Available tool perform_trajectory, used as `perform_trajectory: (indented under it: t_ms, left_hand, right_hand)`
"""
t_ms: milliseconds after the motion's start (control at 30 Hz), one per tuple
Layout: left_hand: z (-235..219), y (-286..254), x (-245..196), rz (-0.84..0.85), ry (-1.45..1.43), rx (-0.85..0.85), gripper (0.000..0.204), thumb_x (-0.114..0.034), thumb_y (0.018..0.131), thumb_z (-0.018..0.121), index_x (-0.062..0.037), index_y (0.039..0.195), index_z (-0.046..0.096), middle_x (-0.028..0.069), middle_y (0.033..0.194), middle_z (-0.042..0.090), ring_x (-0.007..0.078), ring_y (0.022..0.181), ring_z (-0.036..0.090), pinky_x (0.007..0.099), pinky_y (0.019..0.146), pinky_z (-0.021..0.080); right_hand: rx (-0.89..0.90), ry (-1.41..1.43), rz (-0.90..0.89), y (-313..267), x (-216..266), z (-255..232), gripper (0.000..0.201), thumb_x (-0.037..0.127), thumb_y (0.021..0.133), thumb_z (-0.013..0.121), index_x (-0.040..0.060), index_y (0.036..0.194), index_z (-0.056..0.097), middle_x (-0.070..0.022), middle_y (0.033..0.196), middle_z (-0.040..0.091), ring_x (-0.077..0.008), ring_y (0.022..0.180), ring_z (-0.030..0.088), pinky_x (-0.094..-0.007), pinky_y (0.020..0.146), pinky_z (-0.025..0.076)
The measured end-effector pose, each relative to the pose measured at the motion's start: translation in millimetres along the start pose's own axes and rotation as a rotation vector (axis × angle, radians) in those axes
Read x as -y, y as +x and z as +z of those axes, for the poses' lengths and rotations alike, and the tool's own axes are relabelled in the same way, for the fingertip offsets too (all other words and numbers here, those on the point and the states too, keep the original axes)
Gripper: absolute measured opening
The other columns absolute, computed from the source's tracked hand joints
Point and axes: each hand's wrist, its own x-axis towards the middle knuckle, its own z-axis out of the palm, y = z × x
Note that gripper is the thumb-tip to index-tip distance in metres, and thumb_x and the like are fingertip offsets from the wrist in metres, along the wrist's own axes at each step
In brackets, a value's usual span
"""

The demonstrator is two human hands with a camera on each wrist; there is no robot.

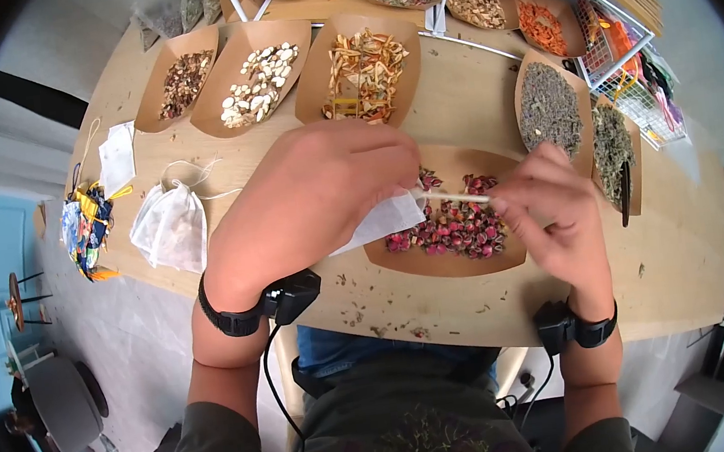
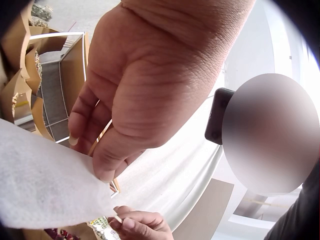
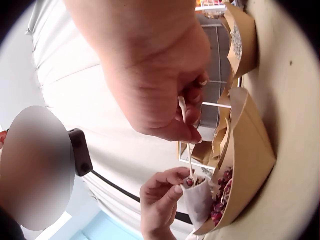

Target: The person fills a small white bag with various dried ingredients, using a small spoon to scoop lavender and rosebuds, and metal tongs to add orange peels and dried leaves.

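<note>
My left hand [image 1: 314,200] pinches the top of a white cloth pouch [image 1: 384,222] beside a paper tray of dried rosebuds [image 1: 461,232]. In the right wrist view dark red bits show in the mouth of the pouch [image 3: 199,200]. My right hand [image 1: 553,213] pinches a thin pale cord or stick [image 1: 457,196] that reaches to the pouch's mouth; which of the two it is I cannot tell. In the left wrist view the pouch [image 2: 50,180] spreads from the fingers of my left hand [image 2: 145,90], with my right hand [image 2: 145,225] below.
Paper trays of white slices [image 1: 261,86], dried strips [image 1: 366,69] and grey-green herbs [image 1: 549,106] stand behind and to the right. At the left lie a filled white pouch [image 1: 170,225], a flat white one [image 1: 117,160] and patterned cloth [image 1: 87,226]. Crumbs dot the front edge.
</note>
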Motion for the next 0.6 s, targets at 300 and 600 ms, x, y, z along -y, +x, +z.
perform_trajectory:
  t_ms: [300, 600]
  left_hand:
    - [-0.6, 1.3, -0.6, 0.031, 0.010, 0.000, 0.009, -0.006, 0.092, 0.079, -0.0009, 0.099, 0.075, 0.0111, 0.116, 0.080, 0.0361, 0.100, 0.076, 0.0443, 0.085, 0.060]
    - [1.3, 0.2, -1.8, -0.008, 0.025, -0.001, 0.011, -0.004, 0.092, 0.079, 0.0003, 0.102, 0.077, 0.0094, 0.116, 0.080, 0.0335, 0.100, 0.076, 0.0418, 0.085, 0.060]
  right_hand:
    - [0.027, -0.260, 0.086, -9.8, -23.4, -23.4, 0.009, -0.002, 0.079, 0.076, 0.0006, 0.088, 0.078, -0.0103, 0.078, 0.061, -0.0323, 0.086, 0.057, -0.0436, 0.083, 0.045]
    - [0.191, -0.128, 0.105, -9.0, -18.2, -11.4, 0.006, 0.000, 0.079, 0.075, 0.0013, 0.085, 0.077, -0.0097, 0.077, 0.062, -0.0323, 0.086, 0.058, -0.0433, 0.086, 0.044]
